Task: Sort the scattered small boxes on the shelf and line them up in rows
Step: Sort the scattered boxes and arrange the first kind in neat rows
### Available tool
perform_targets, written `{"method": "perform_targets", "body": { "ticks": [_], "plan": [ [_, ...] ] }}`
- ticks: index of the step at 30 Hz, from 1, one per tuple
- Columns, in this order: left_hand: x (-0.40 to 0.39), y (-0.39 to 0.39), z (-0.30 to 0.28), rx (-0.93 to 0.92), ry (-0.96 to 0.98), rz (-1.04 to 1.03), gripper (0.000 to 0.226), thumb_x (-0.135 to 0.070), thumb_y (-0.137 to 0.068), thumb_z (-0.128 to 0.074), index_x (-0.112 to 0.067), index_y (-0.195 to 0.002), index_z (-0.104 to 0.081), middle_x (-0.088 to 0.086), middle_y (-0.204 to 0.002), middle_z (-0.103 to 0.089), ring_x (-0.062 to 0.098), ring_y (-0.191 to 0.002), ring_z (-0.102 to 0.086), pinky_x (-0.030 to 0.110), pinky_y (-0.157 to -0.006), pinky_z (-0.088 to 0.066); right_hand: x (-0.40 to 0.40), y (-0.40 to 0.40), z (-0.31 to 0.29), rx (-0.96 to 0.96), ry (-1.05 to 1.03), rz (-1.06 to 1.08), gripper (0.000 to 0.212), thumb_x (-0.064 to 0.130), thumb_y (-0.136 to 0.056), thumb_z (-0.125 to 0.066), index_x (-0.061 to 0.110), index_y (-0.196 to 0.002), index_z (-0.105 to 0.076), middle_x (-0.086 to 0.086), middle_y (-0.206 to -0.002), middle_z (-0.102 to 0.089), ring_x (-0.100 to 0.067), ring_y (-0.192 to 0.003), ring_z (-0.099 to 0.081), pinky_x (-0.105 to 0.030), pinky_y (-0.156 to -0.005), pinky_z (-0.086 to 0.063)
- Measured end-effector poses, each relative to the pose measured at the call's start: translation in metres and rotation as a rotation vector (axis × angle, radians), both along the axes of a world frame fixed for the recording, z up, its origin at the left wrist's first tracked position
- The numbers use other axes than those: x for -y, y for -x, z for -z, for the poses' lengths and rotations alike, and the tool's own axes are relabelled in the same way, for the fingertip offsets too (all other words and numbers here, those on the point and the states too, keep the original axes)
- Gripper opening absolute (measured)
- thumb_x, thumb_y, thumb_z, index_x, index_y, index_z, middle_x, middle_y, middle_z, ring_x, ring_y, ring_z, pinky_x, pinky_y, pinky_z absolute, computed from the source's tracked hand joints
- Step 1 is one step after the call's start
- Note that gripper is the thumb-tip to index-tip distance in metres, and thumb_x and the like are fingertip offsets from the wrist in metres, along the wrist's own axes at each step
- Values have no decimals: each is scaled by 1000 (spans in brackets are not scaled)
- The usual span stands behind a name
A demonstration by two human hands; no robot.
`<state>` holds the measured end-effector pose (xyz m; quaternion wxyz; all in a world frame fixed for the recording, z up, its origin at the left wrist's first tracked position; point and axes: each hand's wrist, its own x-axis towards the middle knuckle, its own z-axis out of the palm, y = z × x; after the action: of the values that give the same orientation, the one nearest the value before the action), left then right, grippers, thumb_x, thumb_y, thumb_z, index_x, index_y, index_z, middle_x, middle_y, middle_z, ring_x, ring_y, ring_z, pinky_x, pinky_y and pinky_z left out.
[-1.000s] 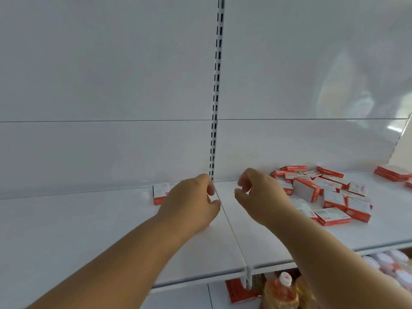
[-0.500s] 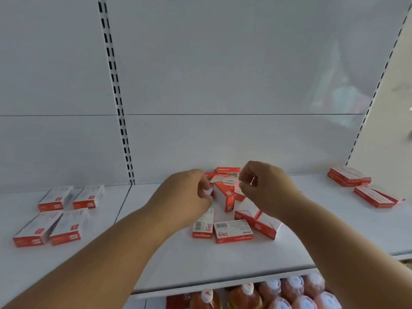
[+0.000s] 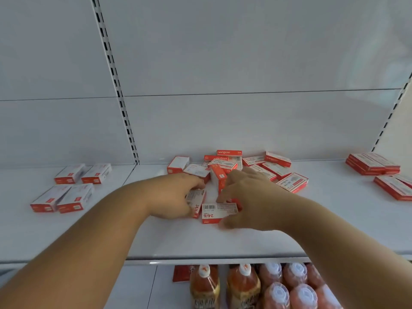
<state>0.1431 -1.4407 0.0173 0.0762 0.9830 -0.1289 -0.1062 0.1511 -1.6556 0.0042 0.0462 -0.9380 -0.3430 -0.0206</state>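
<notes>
Capped bottles (image 3: 243, 286) and red packet (image 3: 181, 273) on lower shelf (image 3: 138, 286)

Left hand (image 3: 176, 197) grips box (image 3: 196, 201); right hand (image 3: 249, 197) touches barcode box (image 3: 219, 212).
</notes>
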Motion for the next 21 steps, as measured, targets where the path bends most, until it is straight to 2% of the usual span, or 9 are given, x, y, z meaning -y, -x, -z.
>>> {"method": "perform_targets", "body": {
  "ticks": [2,4,7,10,12,14,17,19,21],
  "plan": [
    [-6,1,2,-7,14,31,79,-32,-80,-74,-38,-148,-33,-14,-143,-45,2,-103,-47,17,-81,-37,-4,1,0,-9,7,21,54,66,-76,-64,37,-121,-62,13,-107,-40,-12,-106,-34,-32,-92,-32],
    [-11,4,5,45,123,14,83,-31,-76,-79,-37,-146,-35,-14,-139,-47,2,-103,-51,19,-84,-43,-8,4,-1,1,-81,55,47,57,-75,-70,33,-114,-63,11,-107,-49,-12,-102,-41,-29,-89,-39],
    [-16,9,7,311,330,-18,85,-37,-68,-85,-31,-140,-41,-14,-129,-49,5,-116,-49,24,-94,-44,-6,10,-2,-12,-402,154,36,37,-73,-77,37,-97,-50,17,-91,-58,-5,-81,-56,-18,-64,-44],
    [-24,15,3,640,456,44,78,-32,-70,-84,-27,-137,-45,-15,-123,-43,-2,-107,-47,8,-85,-35,-10,15,-8,-38,-768,264,45,25,-72,-82,40,-92,-44,14,-85,-68,-5,-69,-64,-21,-56,-51],
    [-25,19,-1,730,592,85,76,-21,-69,-84,-27,-135,-46,-17,-121,-37,-8,-97,-50,0,-73,-39,-18,21,-14,-116,-1054,263,47,19,-72,-84,38,-89,-45,8,-83,-73,-11,-64,-69,-25,-55,-55],
    [-23,22,-6,795,686,116,78,-15,-69,-85,-30,-134,-45,-19,-119,-34,-7,-96,-51,1,-66,-42,-27,28,-21,-197,-1275,240,44,12,-75,-83,25,-95,-46,4,-83,-75,-20,-62,-71,-26,-54,-56],
    [-21,26,-10,821,722,128,77,-19,-72,-85,-33,-135,-42,-21,-116,-35,-3,-98,-52,3,-71,-43,-34,37,-32,-315,-1450,248,37,9,-81,-77,7,-104,-48,-5,-80,-76,-26,-67,-72,-34,-60,-56],
    [-21,27,-12,777,749,108,71,-27,-77,-81,-37,-135,-43,-21,-113,-44,-3,-97,-55,5,-70,-46,-35,41,-39,-403,-1490,207,23,11,-90,-68,5,-108,-55,-9,-83,-75,-26,-71,-71,-35,-61,-51],
    [-16,28,-14,609,976,36,42,-39,-84,-72,-43,-122,-54,-17,-112,-60,0,-90,-64,13,-66,-51,-35,44,-44,-467,-1517,184,16,11,-97,-57,6,-112,-56,-10,-83,-74,-24,-63,-64,-33,-54,-46]
  ]
}}
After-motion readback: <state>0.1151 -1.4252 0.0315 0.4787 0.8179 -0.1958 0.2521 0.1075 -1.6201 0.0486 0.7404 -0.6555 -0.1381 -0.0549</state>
